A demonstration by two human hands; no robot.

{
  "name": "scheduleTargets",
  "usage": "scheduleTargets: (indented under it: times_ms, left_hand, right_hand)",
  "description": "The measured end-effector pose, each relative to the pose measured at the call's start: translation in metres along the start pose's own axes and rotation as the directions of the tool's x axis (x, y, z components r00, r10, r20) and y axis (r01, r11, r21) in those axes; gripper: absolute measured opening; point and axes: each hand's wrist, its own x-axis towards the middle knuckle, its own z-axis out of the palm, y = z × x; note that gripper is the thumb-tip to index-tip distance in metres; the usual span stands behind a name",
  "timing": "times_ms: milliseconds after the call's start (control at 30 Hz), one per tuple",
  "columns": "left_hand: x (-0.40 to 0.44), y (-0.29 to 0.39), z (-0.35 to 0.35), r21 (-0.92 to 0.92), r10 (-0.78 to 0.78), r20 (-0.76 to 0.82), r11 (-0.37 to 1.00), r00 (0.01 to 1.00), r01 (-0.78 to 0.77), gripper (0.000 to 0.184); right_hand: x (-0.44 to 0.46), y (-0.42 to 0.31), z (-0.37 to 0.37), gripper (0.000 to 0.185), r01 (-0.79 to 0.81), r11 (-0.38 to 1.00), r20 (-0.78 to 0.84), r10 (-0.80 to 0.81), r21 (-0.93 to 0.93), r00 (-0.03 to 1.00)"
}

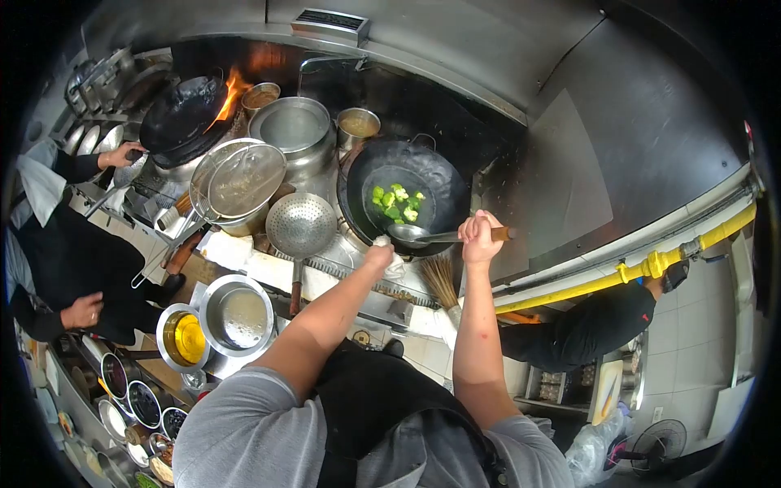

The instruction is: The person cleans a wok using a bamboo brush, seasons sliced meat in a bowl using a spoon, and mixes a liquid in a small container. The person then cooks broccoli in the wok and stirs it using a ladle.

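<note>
Left hand (377, 258): closed on cloth (394, 267) — likely against hot wok (446, 191)
Right hand (482, 237): wrapped round ladle (440, 237) — bowl near broccoli (399, 194)

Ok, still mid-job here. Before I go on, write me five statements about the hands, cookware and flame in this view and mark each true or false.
1. The right hand grips the ladle by its handle. True.
2. The left hand holds the perforated skimmer. False: it is at the near edge of the wok, with a white cloth; the skimmer lies apart from it.
3. Green vegetable pieces lie in that wok. True.
4. The yellow liquid stands to the right of that wok. False: it is in a pot at the lower left.
5. Flames show beside the other wok, at upper left. True.
</note>
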Motion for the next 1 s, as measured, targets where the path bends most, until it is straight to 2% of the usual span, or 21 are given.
scheduleTargets:
  times_ms: [233, 567, 667, 733, 867, 933, 1000]
  left_hand:
    - [-0.001, 0.000, 0.002, 0.034, 0.016, -0.053, 0.999, 0.998, -0.014, 0.043]
    - [0.018, -0.014, 0.003, -0.018, 0.006, -0.026, 1.000, 1.000, -0.006, 0.047]
    - [0.026, -0.017, 0.002, -0.062, -0.001, 0.028, 0.998, 1.000, 0.003, 0.048]
    - [0.002, -0.001, 0.001, 0.034, 0.013, -0.029, 0.999, 1.000, -0.012, 0.047]
    - [-0.001, 0.002, 0.003, 0.040, -0.013, -0.065, 0.999, 0.998, 0.015, 0.047]
    - [0.024, -0.014, 0.003, -0.006, 0.029, 0.019, 1.000, 0.999, -0.029, 0.048]
    - [0.040, -0.024, 0.005, -0.015, 0.003, 0.022, 1.000, 1.000, -0.003, 0.048]
  right_hand:
    - [-0.008, 0.001, -0.004, 0.042, 0.024, 1.000, 0.018, -0.024, 0.007, 1.000]
    - [-0.018, -0.003, -0.002, 0.040, 0.031, 0.999, -0.005, -0.031, -0.021, 1.000]
    - [-0.019, -0.002, -0.003, 0.040, 0.025, 1.000, 0.000, -0.025, -0.019, 1.000]
    - [-0.020, -0.003, -0.003, 0.041, 0.033, 0.999, -0.002, -0.033, -0.025, 0.999]
    - [-0.022, -0.003, -0.004, 0.041, 0.037, 0.999, 0.002, -0.037, -0.014, 0.999]
    - [-0.023, -0.005, -0.002, 0.041, 0.037, 0.999, -0.001, -0.037, -0.017, 0.999]
    - [-0.023, -0.005, -0.001, 0.042, 0.041, 0.999, -0.002, -0.041, -0.020, 0.999]
